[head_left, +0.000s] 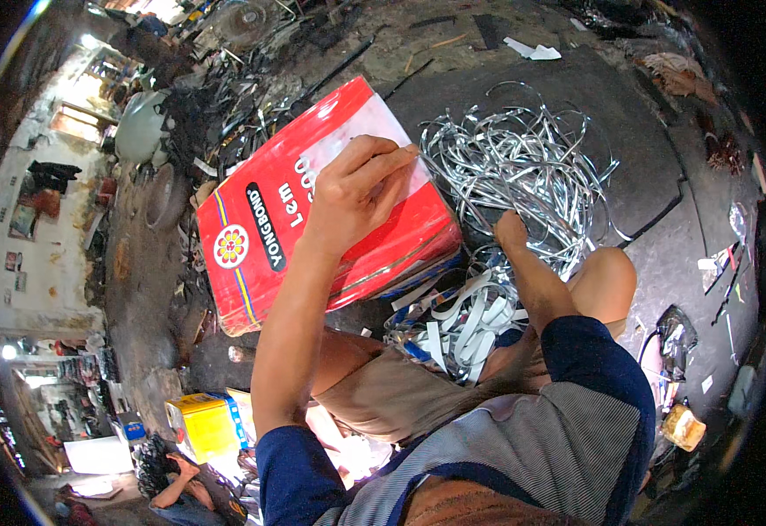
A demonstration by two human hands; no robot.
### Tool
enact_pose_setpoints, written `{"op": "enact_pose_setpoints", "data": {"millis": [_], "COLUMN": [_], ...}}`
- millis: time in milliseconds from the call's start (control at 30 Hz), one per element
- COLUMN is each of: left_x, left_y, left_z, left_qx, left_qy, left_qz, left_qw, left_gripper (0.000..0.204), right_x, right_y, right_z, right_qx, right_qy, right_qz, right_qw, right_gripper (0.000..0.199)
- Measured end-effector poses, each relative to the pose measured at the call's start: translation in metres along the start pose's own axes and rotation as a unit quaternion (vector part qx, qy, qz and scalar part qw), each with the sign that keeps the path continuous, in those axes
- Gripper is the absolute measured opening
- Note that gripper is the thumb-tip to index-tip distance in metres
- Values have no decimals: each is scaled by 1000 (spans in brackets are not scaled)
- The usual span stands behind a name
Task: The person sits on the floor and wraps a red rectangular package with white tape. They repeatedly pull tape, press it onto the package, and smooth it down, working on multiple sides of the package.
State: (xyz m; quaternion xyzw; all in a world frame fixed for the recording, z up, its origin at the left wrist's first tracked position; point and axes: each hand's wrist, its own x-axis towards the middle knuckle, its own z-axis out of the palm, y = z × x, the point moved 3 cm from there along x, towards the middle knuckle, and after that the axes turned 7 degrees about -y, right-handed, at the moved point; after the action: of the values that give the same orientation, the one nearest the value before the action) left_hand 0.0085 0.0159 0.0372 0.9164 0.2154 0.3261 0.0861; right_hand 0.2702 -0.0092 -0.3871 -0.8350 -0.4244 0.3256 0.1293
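Note:
My left hand (356, 188) is over a large red metal tin (251, 228) lying on its side. Its thumb and fingertips are pinched together at the tin's far right edge. What they hold, if anything, is too small to make out. Beside the tin spreads a tangled heap of shiny silver strips (523, 162). At the near edge of that heap, my right hand (512, 230) has its fingers curled closed, and their grip is hidden. White and silver flat strips (470, 320) lie in a loose pile between the tin and my bent leg.
A dark sheet (655, 175) covers the floor under the heap. A yellow box (207, 425) stands at the lower left, near another person's bare foot (185, 467). Dark scraps (225, 114) litter the floor beyond the tin. A white scrap (534, 50) lies far off.

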Motion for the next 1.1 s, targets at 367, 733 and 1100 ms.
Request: {"op": "enact_pose_setpoints", "data": {"millis": [367,733,1100], "left_x": [-6,-6,-32], "left_y": [-1,12,87], "left_z": [6,3,22], "left_qx": [18,65,87], "left_qy": [0,28,8], "left_qz": [-14,-23,9], "left_qw": [1000,997,996], "left_gripper": [28,25,48], "right_x": [46,4,-152], "right_y": [67,13,-8], "right_z": [18,-47,94], "right_qx": [-247,43,-115], "right_qy": [-13,215,-164], "right_qz": [-32,-25,-345], "right_qw": [968,975,917], "right_gripper": [32,27,31]}}
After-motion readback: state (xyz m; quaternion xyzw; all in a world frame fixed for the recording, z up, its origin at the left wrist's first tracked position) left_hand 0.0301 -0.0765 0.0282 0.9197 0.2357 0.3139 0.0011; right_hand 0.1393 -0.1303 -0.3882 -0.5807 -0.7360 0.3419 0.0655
